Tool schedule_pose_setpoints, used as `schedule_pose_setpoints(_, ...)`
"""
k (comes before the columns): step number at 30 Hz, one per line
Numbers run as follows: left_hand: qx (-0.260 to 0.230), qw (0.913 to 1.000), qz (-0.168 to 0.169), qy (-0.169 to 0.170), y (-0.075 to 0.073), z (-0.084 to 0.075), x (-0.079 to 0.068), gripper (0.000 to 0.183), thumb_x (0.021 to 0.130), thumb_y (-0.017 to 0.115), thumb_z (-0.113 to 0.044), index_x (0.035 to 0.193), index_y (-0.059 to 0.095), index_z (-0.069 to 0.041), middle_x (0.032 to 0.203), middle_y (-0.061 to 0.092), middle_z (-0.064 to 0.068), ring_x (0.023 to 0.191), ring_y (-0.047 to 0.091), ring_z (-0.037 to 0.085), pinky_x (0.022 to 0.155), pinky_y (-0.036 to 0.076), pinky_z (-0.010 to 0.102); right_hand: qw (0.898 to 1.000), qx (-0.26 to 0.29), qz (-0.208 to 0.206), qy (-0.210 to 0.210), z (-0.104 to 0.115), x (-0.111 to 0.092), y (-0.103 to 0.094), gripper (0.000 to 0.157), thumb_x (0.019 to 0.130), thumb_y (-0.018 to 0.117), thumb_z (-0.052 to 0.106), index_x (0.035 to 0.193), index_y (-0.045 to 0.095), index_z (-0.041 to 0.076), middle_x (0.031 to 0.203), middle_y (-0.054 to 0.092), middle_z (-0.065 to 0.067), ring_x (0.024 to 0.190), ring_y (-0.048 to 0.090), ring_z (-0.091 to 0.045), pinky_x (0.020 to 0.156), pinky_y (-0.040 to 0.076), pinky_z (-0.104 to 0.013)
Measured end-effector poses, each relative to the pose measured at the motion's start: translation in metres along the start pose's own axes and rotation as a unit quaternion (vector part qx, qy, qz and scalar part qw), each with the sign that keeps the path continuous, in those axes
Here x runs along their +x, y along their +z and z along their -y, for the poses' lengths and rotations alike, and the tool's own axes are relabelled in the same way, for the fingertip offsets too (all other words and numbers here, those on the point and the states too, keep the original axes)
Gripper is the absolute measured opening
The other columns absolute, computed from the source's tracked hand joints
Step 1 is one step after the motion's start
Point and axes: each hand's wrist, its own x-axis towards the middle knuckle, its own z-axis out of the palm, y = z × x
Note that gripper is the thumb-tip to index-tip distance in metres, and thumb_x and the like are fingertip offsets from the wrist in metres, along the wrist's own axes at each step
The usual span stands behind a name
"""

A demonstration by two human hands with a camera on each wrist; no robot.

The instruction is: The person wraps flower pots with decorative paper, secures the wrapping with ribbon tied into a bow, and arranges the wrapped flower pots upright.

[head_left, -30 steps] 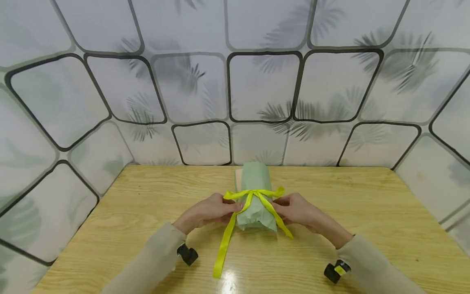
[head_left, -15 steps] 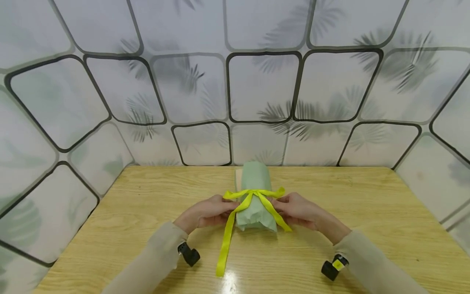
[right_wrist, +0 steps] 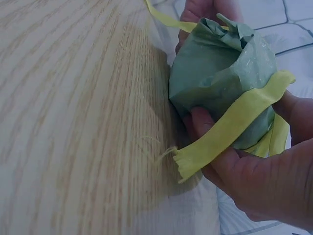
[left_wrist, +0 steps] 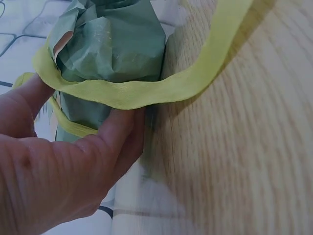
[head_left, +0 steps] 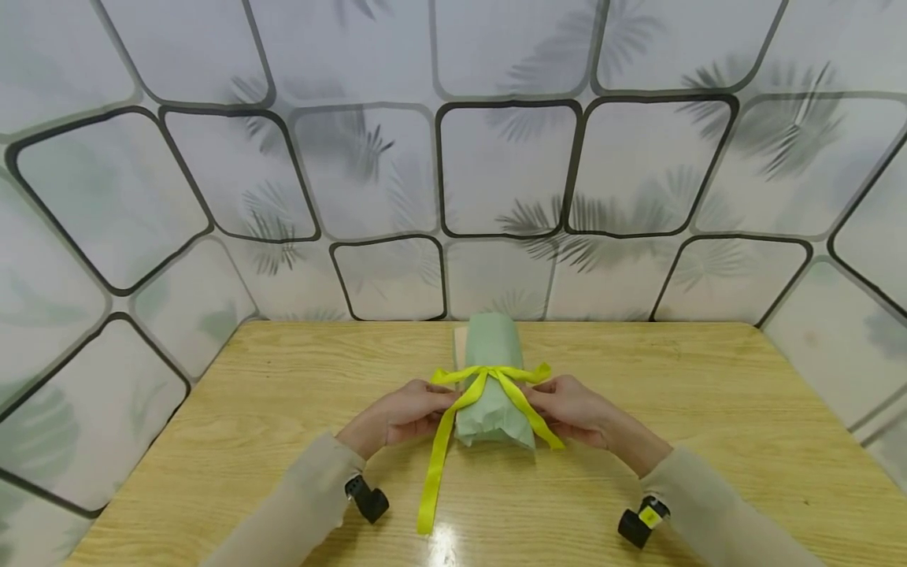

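A package wrapped in pale green paper lies near the far edge of the table, its near end crumpled and folded. A yellow ribbon is tied round it in a bow on top, and two tails hang toward the front. My left hand grips the package's left side, thumb up near the ribbon and fingers low along the side. From the right, my right hand holds the opposite side, with fingertips at the paper in the right wrist view. Ribbon tails cross in front of both hands' fingers and partly hide them.
The wooden table extends on both sides of the package. Behind it hangs a patterned cloth wall. Black wrist cameras sit on the left wrist and the right wrist.
The left thumb has slipped behind the ribbon's left tail, whose end has shifted slightly right. The right tail's end has risen a little. The package stays in place.
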Motion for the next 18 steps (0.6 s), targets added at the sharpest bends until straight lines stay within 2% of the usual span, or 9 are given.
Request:
schedule_pose_setpoints(5, -0.005, 1.0, -0.004, -0.001, 0.0002, 0.0002, 0.0003, 0.043, 0.105, 0.058, -0.02, 0.138, 0.055, 0.008, 0.091, 0.069, 0.001, 0.082, 0.065, 0.007, 0.077, 0.057, 0.022, 1.0, 0.003, -0.012, 0.001, 0.0003, -0.0012, 0.0014, 0.059, 0.11, 0.05, 0.029, 0.148, 0.04, -0.016, 0.117, 0.069, -0.013, 0.096, 0.071, -0.012, 0.081, 0.06, -0.028)
schedule_pose_setpoints(10, -0.013, 0.9999, -0.008, 0.005, 0.0019, -0.0031, 0.001, 0.031, 0.103, 0.06, -0.014, 0.126, 0.061, 0.006, 0.089, 0.068, 0.001, 0.082, 0.066, 0.007, 0.075, 0.058, 0.023, 0.999, -0.012, -0.035, 0.004, 0.0046, -0.003, 0.0004, 0.066, 0.108, 0.053, 0.03, 0.152, 0.033, -0.015, 0.126, 0.067, -0.018, 0.098, 0.072, -0.016, 0.082, 0.061, -0.031)
schedule_pose_setpoints(18, 0.018, 0.9989, -0.018, 0.039, 0.0029, -0.007, 0.0003, 0.038, 0.102, 0.062, -0.013, 0.133, 0.057, 0.008, 0.101, 0.071, 0.004, 0.089, 0.07, 0.009, 0.079, 0.059, 0.026, 1.0, 0.004, -0.03, -0.007, 0.0073, -0.0042, -0.0006, 0.064, 0.103, 0.063, 0.035, 0.144, 0.047, -0.011, 0.128, 0.069, -0.018, 0.11, 0.072, -0.023, 0.089, 0.061, -0.036)
